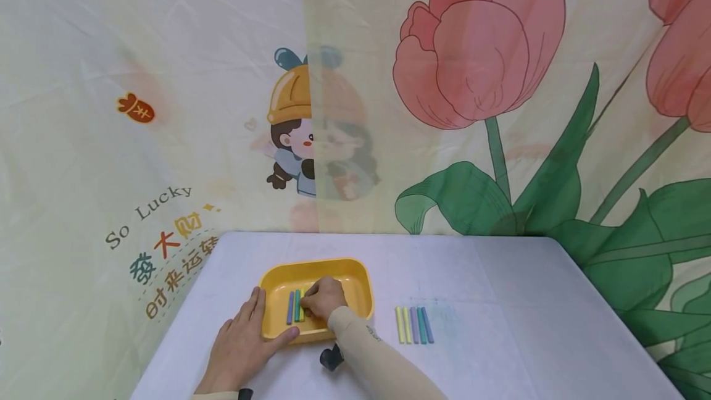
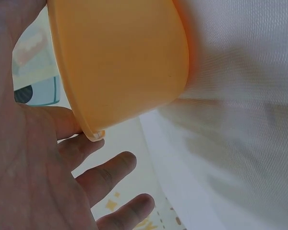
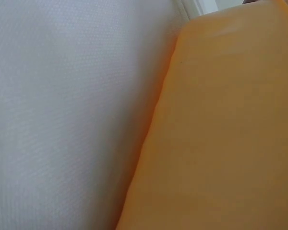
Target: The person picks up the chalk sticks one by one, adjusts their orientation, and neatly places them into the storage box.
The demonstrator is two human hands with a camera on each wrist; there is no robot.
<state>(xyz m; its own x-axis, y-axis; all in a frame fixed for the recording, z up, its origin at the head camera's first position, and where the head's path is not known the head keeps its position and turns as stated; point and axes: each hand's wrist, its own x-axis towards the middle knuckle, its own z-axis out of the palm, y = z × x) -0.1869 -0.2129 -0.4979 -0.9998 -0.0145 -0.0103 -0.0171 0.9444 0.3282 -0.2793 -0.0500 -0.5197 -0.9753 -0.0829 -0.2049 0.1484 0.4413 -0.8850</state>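
Observation:
A yellow tray stands on the table, holding a row of chalk sticks: a blue-purple stick, a green stick and a yellow stick. My right hand reaches into the tray from the right, its curled fingertips pinching at the yellow stick and partly covering it. My left hand rests against the tray's left side, thumb along the near rim. In the left wrist view, the left hand's fingers are spread and fairly straight beside the tray wall. The right wrist view shows only the tray's outer wall and cloth.
Right of the tray, several more chalk sticks lie side by side on the white tablecloth, near a faint bluish smudge. A small black object shows below the right forearm. A printed curtain hangs behind the table.

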